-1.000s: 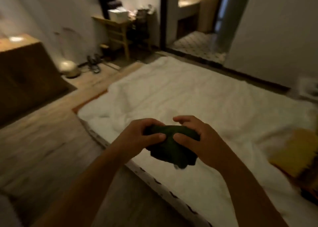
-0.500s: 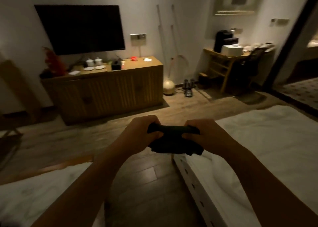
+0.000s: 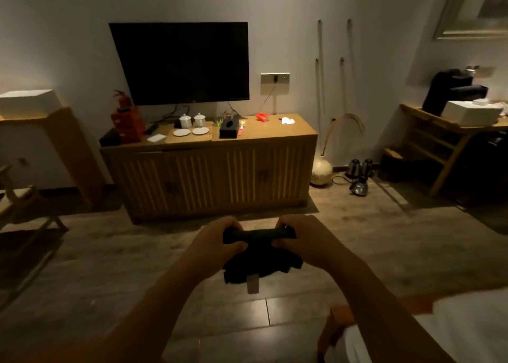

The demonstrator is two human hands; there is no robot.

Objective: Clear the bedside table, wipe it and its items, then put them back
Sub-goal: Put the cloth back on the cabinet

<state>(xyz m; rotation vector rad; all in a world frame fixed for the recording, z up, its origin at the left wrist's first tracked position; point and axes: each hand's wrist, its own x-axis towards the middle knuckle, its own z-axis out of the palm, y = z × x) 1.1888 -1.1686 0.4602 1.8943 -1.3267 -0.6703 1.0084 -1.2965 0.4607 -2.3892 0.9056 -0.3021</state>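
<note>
A dark cloth (image 3: 258, 255) is held up in mid-air, in front of the person and above the wooden floor (image 3: 110, 266). Its top edge is rolled or bunched into a thick horizontal band, stretched between the left hand (image 3: 217, 243) and the right hand (image 3: 301, 240), whose fingers (image 3: 236, 245) curl over it at each end. Below the band the rest of the cloth hangs in loose, crumpled folds with an uneven lower edge. A small pale tag (image 3: 252, 285) dangles from the bottom. In the dim light the colour reads as near black.
</note>
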